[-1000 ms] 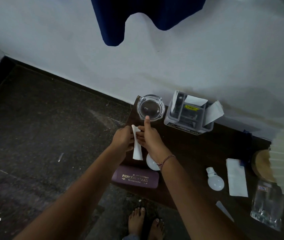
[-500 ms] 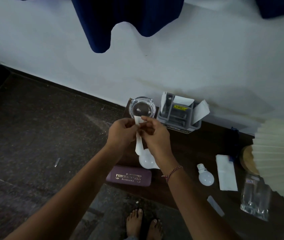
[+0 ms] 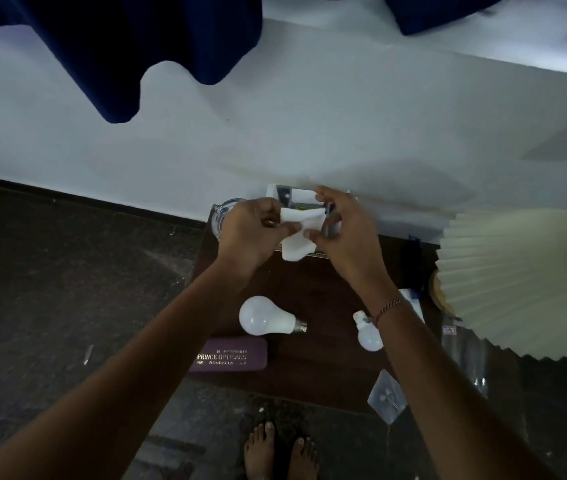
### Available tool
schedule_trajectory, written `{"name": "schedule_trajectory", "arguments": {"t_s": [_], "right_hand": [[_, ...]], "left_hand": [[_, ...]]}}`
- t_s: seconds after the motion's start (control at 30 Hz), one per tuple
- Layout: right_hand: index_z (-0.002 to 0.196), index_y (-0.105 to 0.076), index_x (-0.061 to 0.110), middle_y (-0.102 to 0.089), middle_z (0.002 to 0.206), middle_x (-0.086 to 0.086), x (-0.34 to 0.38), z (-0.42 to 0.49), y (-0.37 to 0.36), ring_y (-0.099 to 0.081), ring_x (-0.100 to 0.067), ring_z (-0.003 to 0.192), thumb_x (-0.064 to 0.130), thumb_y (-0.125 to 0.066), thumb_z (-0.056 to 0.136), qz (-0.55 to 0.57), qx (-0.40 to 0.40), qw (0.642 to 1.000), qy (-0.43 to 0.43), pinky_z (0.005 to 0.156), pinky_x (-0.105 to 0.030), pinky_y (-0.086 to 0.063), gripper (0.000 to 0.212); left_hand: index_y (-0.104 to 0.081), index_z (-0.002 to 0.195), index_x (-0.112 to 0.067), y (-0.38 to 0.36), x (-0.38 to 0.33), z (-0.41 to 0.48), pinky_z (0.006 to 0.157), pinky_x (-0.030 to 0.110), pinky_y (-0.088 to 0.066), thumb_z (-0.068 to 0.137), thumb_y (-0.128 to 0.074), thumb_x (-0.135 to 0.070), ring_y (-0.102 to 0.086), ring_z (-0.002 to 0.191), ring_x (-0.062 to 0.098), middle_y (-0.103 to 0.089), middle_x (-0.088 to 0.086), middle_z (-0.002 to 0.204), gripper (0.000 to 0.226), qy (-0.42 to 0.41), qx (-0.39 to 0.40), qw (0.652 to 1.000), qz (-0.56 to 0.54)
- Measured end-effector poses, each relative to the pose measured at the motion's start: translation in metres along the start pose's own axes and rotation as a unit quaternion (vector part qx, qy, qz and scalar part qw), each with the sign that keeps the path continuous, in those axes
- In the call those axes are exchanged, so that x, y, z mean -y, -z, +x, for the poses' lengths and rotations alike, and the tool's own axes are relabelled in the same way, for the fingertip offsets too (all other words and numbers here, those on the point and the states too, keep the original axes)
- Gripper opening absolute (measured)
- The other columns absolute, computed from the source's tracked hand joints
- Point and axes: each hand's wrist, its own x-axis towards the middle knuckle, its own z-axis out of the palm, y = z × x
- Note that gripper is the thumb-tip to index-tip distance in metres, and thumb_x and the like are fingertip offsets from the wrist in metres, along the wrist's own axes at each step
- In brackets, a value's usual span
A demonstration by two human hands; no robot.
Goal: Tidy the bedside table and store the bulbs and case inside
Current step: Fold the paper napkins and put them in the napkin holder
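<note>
Both hands meet in the middle of the frame, above the far end of the dark wooden table [image 3: 309, 289]. The left hand [image 3: 250, 226] pinches a crumpled white piece of paper [image 3: 297, 233] between thumb and fingers, and the right hand [image 3: 344, 230] holds the paper's other edge with its thumb and curled fingertips, so each grip is closed on the paper. The sheet hangs slack between them, its lower corner drooping toward the table.

Behind the hands, against the white wall, stands a grey organiser box [image 3: 283, 194], mostly hidden, and to its left the rim of a glass ashtray [image 3: 221, 216] shows past the left wrist.

The task's things lie on the table below the hands. A large white bulb [image 3: 266, 317] rests on its side, with its metal cap pointing toward the right of the frame. Just below it, at the table's lower left corner, lies a purple spectacle case [image 3: 230, 355] with gold lettering. A smaller white bulb [image 3: 366, 336] lies right of centre, partly covered by the right forearm, which wears a thin bracelet [image 3: 387, 306].

A clear plastic packet [image 3: 387, 398] sits near the table's lower edge. On the right are a pleated cream lampshade [image 3: 517, 278] and, below it, a drinking glass [image 3: 465, 348]. A navy curtain [image 3: 119, 46] hangs across the top, and bare feet [image 3: 280, 452] stand on the dark floor at the bottom.
</note>
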Motion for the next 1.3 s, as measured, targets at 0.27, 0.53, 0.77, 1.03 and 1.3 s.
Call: {"name": "schedule_trajectory", "arguments": {"t_s": [0.27,0.53,0.77,1.03,1.3], "right_hand": [[0.099,-0.069,0.011,-0.071,0.094,-0.007,-0.004,0.034,0.009,-0.054,-0.01,0.073,0.013,-0.067,0.081,-0.1,-0.028,0.995,0.005,0.065,-0.015,-0.038,0.019],[0.096,-0.071,0.009,-0.071,0.091,-0.009,-0.019,0.043,0.001,-0.053,-0.011,0.072,0.011,-0.062,0.084,-0.127,-0.029,0.991,0.001,0.067,-0.019,-0.042,0.015],[0.104,-0.067,0.008,-0.068,0.099,-0.011,-0.034,0.044,-0.009,-0.062,-0.017,0.083,0.006,-0.063,0.083,-0.152,0.006,0.988,-0.009,0.077,-0.019,-0.049,0.021],[0.105,-0.067,0.006,-0.065,0.104,-0.011,-0.034,0.03,-0.005,-0.063,-0.019,0.088,-0.002,-0.061,0.082,-0.137,-0.01,0.99,0.002,0.084,-0.019,-0.051,0.026],[0.102,-0.068,0.01,-0.067,0.099,-0.007,-0.041,-0.02,0.014,-0.054,-0.003,0.08,0.006,-0.06,0.086,-0.088,-0.093,0.991,-0.048,0.072,0.009,-0.034,0.019]], "left_hand": [[-0.072,0.085,-0.014,-0.006,-0.019,0.031,0.074,0.036,-0.057,0.073,-0.074,-0.012,-0.068,0.069,0.024,-0.074,0.01,0.078,0.012,-0.066,0.016,0.997,0.048],[-0.074,0.089,-0.013,-0.021,-0.009,0.049,0.055,0.011,-0.04,0.075,-0.071,-0.012,-0.055,0.062,0.009,-0.065,-0.001,0.072,0.014,-0.094,0.023,0.99,0.106],[-0.071,0.101,-0.013,-0.027,0.006,0.058,0.077,0.019,-0.047,0.075,-0.068,-0.008,-0.066,0.082,0.016,-0.074,0.007,0.095,0.027,-0.094,0.027,0.981,0.17],[-0.068,0.108,-0.019,-0.019,0.011,0.046,0.082,0.033,-0.056,0.079,-0.062,-0.009,-0.069,0.083,0.019,-0.073,0.001,0.1,0.031,-0.099,0.001,0.981,0.164],[-0.069,0.097,-0.023,-0.04,0.005,-0.007,0.069,0.03,-0.056,0.084,-0.058,-0.019,-0.065,0.07,0.01,-0.072,-0.002,0.077,0.017,-0.13,-0.045,0.984,0.115]]}}
